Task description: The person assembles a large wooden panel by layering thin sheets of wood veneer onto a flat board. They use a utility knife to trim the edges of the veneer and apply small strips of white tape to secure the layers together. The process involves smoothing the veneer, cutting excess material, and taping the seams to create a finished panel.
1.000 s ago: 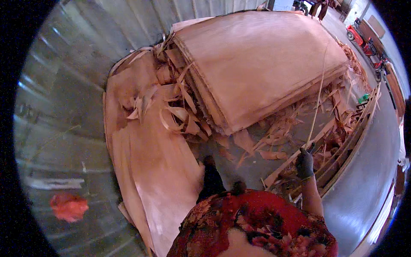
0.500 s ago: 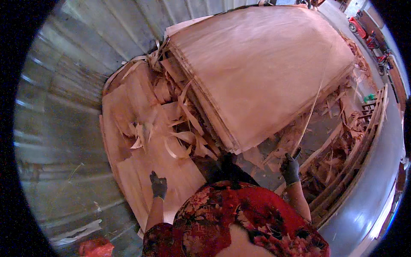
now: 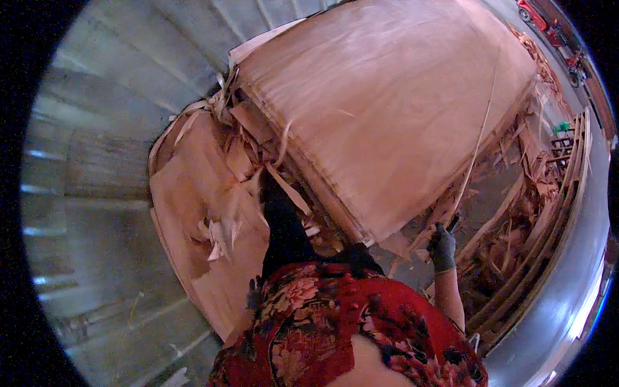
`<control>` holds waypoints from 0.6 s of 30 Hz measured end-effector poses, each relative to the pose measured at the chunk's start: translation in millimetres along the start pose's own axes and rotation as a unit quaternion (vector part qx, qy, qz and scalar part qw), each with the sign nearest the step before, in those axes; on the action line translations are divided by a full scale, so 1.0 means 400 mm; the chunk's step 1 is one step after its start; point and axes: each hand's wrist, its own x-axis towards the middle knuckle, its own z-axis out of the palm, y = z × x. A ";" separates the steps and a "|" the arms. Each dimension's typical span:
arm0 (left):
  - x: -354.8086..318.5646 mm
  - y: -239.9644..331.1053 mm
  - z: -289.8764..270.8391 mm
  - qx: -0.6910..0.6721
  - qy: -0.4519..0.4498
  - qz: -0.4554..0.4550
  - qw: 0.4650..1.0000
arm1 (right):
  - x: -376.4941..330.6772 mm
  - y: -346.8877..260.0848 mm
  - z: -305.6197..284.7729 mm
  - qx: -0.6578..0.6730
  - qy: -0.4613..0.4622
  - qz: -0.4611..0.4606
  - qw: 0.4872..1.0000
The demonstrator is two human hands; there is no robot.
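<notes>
My right hand (image 3: 442, 246), in a grey glove with dark fingertips, is closed around the lower end of a long thin stick (image 3: 478, 145). The stick slants up and away, its far part crossing the right side of a large stack of thin wood veneer sheets (image 3: 387, 109). My left hand (image 3: 254, 295), also gloved, is close against my left side, above a lower pile of veneer (image 3: 184, 164). It is dark and partly hidden by my clothing, so its fingers do not show clearly.
Torn veneer strips (image 3: 219, 237) lie on the left pile. A corrugated metal wall (image 3: 103, 161) stands at left. More scraps (image 3: 506, 245) and long wooden boards (image 3: 548, 258) lie at right. A red vehicle (image 3: 538, 19) is far off at upper right.
My left leg has come forward into the gap between the piles. My left hand has drawn back beside my body. The right hand, with the stick, sits slightly farther right in view.
</notes>
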 end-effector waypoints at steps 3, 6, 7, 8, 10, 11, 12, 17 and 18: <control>0.215 -0.021 -0.149 0.174 0.076 0.095 0.977 | 0.006 0.029 0.068 -0.073 0.129 -0.002 0.989; 0.489 -0.029 -0.317 0.253 0.124 0.182 0.942 | -0.007 0.051 0.192 -0.044 0.084 0.024 0.995; 0.583 -0.025 -0.382 0.244 0.085 0.202 0.945 | -0.016 0.058 0.254 -0.046 0.090 0.052 0.994; 0.676 -0.006 -0.447 0.206 0.135 0.232 0.941 | -0.013 0.063 0.333 0.001 0.106 0.076 0.991; 0.872 0.060 -0.591 -0.156 0.082 0.206 0.963 | -0.024 0.061 0.481 0.087 0.144 0.129 0.977; 0.960 0.103 -0.664 -0.340 0.024 0.146 0.929 | -0.021 0.055 0.555 0.068 0.160 0.149 0.973; 1.032 0.151 -0.736 -0.465 0.008 0.185 0.866 | -0.010 0.044 0.629 0.052 0.174 0.167 0.969; 1.317 0.384 -0.979 -0.820 -0.106 0.163 0.538 | 0.049 0.042 0.838 0.107 0.136 0.194 0.966; 1.367 0.410 -1.004 -0.707 -0.083 0.209 0.671 | 0.060 0.053 0.840 0.070 0.143 0.196 0.968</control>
